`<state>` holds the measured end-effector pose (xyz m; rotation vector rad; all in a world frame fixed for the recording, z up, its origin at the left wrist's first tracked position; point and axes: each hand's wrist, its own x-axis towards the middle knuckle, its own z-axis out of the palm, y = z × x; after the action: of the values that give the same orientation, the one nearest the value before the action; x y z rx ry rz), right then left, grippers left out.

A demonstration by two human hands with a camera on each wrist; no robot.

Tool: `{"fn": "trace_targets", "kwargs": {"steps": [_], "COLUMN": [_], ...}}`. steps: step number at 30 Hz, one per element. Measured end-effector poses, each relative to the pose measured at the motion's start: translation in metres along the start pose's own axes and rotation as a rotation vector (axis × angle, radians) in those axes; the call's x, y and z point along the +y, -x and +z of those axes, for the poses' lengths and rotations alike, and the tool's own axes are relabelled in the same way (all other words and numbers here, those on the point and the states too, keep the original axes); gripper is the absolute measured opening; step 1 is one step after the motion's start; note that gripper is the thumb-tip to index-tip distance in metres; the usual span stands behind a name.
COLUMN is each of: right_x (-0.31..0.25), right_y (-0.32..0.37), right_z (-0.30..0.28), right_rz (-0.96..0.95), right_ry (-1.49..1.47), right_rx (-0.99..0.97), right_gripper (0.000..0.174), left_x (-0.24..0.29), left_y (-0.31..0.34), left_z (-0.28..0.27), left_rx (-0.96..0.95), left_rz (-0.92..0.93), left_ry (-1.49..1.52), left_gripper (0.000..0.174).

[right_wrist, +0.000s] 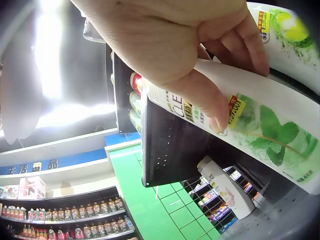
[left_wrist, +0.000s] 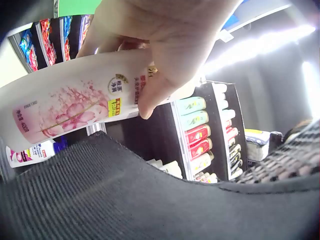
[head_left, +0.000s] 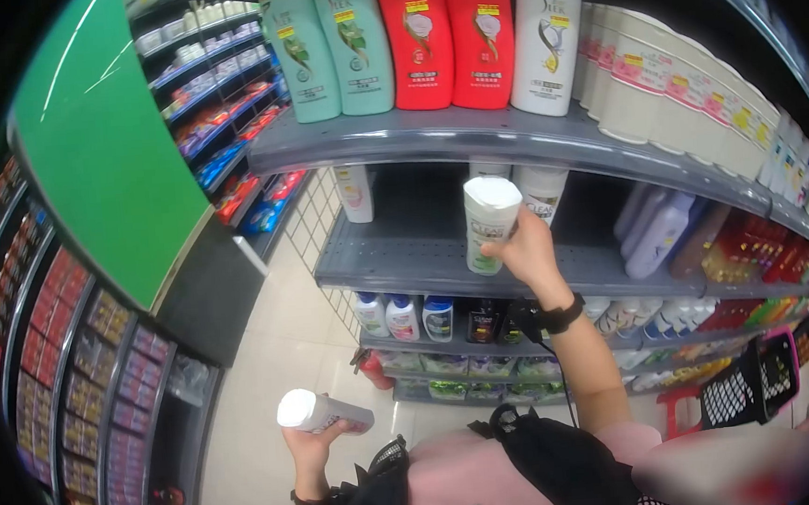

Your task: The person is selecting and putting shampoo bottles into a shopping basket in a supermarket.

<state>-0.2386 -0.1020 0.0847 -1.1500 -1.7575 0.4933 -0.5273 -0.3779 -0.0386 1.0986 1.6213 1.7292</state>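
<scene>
In the head view my right hand [head_left: 528,251] grips a white Clear shampoo bottle [head_left: 490,218] at the second shelf [head_left: 404,252]. Green mint leaves on that bottle's label show in the right wrist view, where my thumb [right_wrist: 202,97] lies across its front. Close behind stands another white bottle [right_wrist: 287,42] with a yellow and green print. Low on the left, away from the shelves, my left hand [head_left: 311,454] holds a white shampoo bottle [head_left: 327,413] tilted on its side. Its pink flower print faces the left wrist camera, and my thumb [left_wrist: 152,95] presses on the label.
Green [head_left: 362,54], red [head_left: 420,45] and white [head_left: 545,46] bottles line the shelf above. One white bottle [head_left: 355,195] stands at the second shelf's left end, beside a wire grid [head_left: 314,226]. Smaller bottles [head_left: 401,316] fill the shelf below. A shopping basket [head_left: 733,394] is at the right.
</scene>
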Motion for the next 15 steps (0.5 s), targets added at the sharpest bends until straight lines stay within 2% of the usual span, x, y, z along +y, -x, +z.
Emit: {"fn": "trace_targets", "kwargs": {"steps": [3,5,15], "right_x": [0.005,-0.001,0.016], "right_y": [-0.012,-0.019,-0.013], "right_z": [0.007,0.010,0.032], "right_rz": [-0.023,0.053,0.042], "right_ry": [0.041,0.130,0.105], "right_rx": [0.007,-0.014,0.137], "right_gripper": [0.052,0.059,0.050], "left_x": [-0.010,-0.011,-0.012], "left_y": [-0.024,-0.037,-0.068], "left_z": [-0.001,0.003,0.012], "left_rx": [-0.055,-0.081,-0.203], "left_rz": [0.012,0.033,0.033], "left_ry": [0.029,0.041,0.139], "left_gripper": [0.052,0.052,0.047]}}
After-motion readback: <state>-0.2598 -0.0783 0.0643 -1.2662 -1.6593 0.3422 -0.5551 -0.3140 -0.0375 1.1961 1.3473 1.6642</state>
